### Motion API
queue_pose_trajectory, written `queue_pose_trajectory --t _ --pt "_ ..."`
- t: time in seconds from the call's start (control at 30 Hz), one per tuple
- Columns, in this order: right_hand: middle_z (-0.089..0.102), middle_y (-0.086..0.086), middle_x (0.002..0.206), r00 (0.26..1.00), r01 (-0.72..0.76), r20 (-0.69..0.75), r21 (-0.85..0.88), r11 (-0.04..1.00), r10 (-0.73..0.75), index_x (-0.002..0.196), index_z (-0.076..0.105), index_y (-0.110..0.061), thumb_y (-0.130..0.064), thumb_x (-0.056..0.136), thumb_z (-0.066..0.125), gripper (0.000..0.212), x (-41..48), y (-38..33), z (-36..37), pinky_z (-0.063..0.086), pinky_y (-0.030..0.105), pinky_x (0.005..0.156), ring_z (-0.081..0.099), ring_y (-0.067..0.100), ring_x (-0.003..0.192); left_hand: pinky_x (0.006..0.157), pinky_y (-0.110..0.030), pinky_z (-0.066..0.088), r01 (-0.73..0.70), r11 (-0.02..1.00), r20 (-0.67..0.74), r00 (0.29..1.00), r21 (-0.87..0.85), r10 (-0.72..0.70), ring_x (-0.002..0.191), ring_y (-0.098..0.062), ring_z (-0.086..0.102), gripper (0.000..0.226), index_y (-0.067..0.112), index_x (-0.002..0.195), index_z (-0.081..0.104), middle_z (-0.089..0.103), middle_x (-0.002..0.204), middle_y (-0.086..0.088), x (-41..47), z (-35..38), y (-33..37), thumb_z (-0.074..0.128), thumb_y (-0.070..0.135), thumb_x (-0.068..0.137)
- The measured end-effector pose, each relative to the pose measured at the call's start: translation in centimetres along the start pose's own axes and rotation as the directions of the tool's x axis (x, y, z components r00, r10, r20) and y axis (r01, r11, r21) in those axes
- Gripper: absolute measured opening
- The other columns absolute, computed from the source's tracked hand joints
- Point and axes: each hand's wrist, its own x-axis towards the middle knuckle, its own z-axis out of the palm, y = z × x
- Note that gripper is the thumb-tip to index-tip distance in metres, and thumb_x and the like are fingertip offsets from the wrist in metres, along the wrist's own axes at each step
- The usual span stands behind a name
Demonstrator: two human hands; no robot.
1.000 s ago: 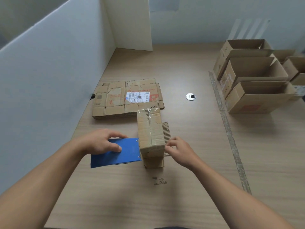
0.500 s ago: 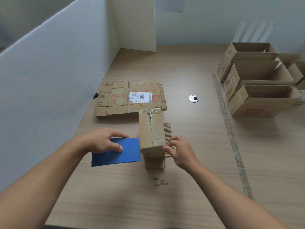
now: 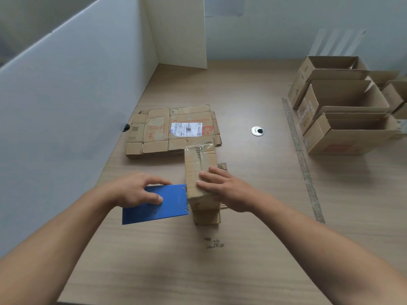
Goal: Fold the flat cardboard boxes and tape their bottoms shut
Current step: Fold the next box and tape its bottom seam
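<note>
Well, from my seat: hard left stands a white partition [image 3: 66, 106]. The left hand [image 3: 134, 190] grips a blue flat tool [image 3: 167, 208], thumb on its face, its right edge against the folded box [image 3: 199, 164]. Behind lies the stack of flat cardboard boxes [image 3: 158, 133]. The folded box stands mid-table [image 3: 220, 271], tape along its top, and the right hand [image 3: 229, 190] presses flat on it with straight fingers. Further right are a round grommet [image 3: 257, 130] and finished open boxes [image 3: 339, 133].
</note>
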Motion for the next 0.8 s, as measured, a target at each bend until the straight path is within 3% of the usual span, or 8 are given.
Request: queue_pose_trajectory --t 0.1,0.2,0.4,0.5,0.57,0.7,0.8 --pt "0.003 -0.017 0.165 0.992 0.002 0.125 0.024 1.000 -0.005 0.157 0.018 -0.036 -0.026 0.098 0.060 0.072 -0.3 0.9 -1.4 0.014 0.033 0.122 -0.008 0.011 0.152 0.099 -0.032 0.042 -0.009 0.999 0.007 1.000 -0.037 0.009 0.114 -0.010 0.052 0.048 0.054 0.131 0.050 0.054 0.131 0.019 0.1 0.2 -0.1 0.068 0.040 0.089" --pt "0.002 -0.021 0.163 0.991 0.011 0.135 0.002 1.000 -0.011 0.156 0.016 -0.040 -0.015 0.099 0.058 0.075 -0.5 1.7 -1.6 0.022 0.038 0.122 -0.007 0.006 0.151 0.102 -0.034 0.043 -0.018 0.998 0.009 1.000 -0.055 0.019 0.115 -0.011 0.053 0.049 0.058 0.128 0.051 0.056 0.132 0.018 0.4 0.1 -0.1 0.068 0.046 0.083" --pt "0.024 -0.010 0.162 0.999 0.048 -0.005 -0.019 0.999 -0.048 0.152 0.035 -0.033 -0.027 0.099 0.059 0.059 0.0 1.4 -0.9 0.030 0.041 0.119 0.015 0.020 0.152 0.101 -0.031 0.041 -0.030 0.999 0.015 0.999 -0.045 0.031 0.116 -0.009 0.051 0.049 0.051 0.134 0.051 0.054 0.132 0.020 0.4 0.1 -0.2 0.069 0.037 0.090" --pt "0.049 0.004 0.149 0.977 0.132 -0.160 -0.052 0.990 -0.139 0.139 0.056 -0.018 -0.016 0.090 0.071 0.051 -0.2 1.2 -0.4 0.051 0.050 0.101 0.043 0.036 0.139 0.098 -0.029 0.040 -0.047 0.996 0.010 0.999 -0.075 0.048 0.115 -0.007 0.051 0.047 0.054 0.129 0.051 0.053 0.131 0.023 0.3 0.3 -0.2 0.068 0.043 0.086" --pt "0.057 0.008 0.141 0.962 0.134 -0.230 -0.067 0.989 -0.146 0.133 0.061 -0.015 -0.010 0.084 0.076 0.051 -0.4 1.4 0.5 0.056 0.052 0.092 0.052 0.040 0.130 0.102 -0.032 0.042 -0.059 0.992 0.002 0.998 -0.109 0.060 0.117 -0.006 0.052 0.045 0.063 0.115 0.051 0.055 0.132 0.024 0.2 0.5 -0.4 0.063 0.056 0.073" --pt "0.048 0.002 0.150 0.972 0.073 -0.224 -0.002 0.997 -0.071 0.144 0.049 -0.030 -0.014 0.091 0.070 0.060 -0.3 1.4 1.3 0.051 0.048 0.101 0.040 0.033 0.141 0.100 -0.034 0.045 -0.084 0.987 -0.015 0.996 -0.138 0.083 0.112 -0.002 0.055 0.050 0.066 0.110 0.051 0.058 0.128 0.026 0.0 1.3 -1.1 0.053 0.068 0.059" --pt "0.042 -0.003 0.155 0.976 0.049 -0.213 -0.035 0.998 -0.055 0.145 0.034 -0.045 -0.017 0.093 0.069 0.069 -0.3 2.0 1.4 0.055 0.049 0.093 0.035 0.028 0.145 0.094 -0.031 0.048 -0.087 0.985 -0.037 0.996 -0.152 0.083 0.106 -0.001 0.057 0.052 0.067 0.113 0.050 0.060 0.122 0.026 -0.7 1.4 -1.7 0.052 0.070 0.061"
